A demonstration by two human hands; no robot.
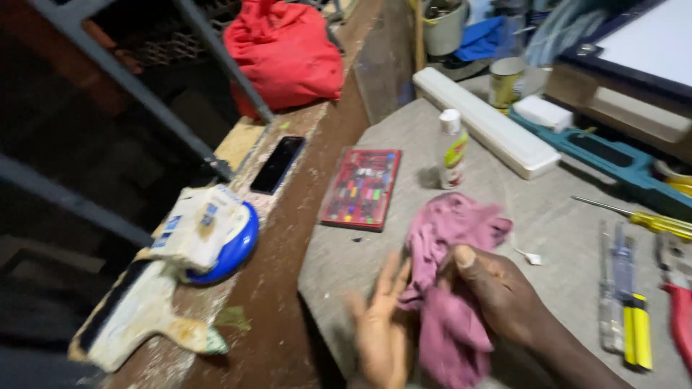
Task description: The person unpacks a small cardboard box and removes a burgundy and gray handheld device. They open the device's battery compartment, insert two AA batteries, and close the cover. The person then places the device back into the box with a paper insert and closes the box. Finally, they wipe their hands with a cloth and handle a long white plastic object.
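A crumpled pink cloth (447, 266) lies across both my hands near the front of a grey work surface (548, 216). My right hand (497, 292) grips the cloth from the right, thumb pressed on top of it. My left hand (382, 324) is palm up with fingers spread, blurred, and the cloth drapes over its edge.
A red flat case (362, 189) and a small white bottle (453, 149) sit beyond the cloth. A long white box (486, 122), a tin (507, 81), screwdrivers (627, 310) and red pliers (681, 317) lie to the right. A black phone (277, 164), paintbrush (140, 306) and red bag (285, 50) rest on the wooden ledge at left.
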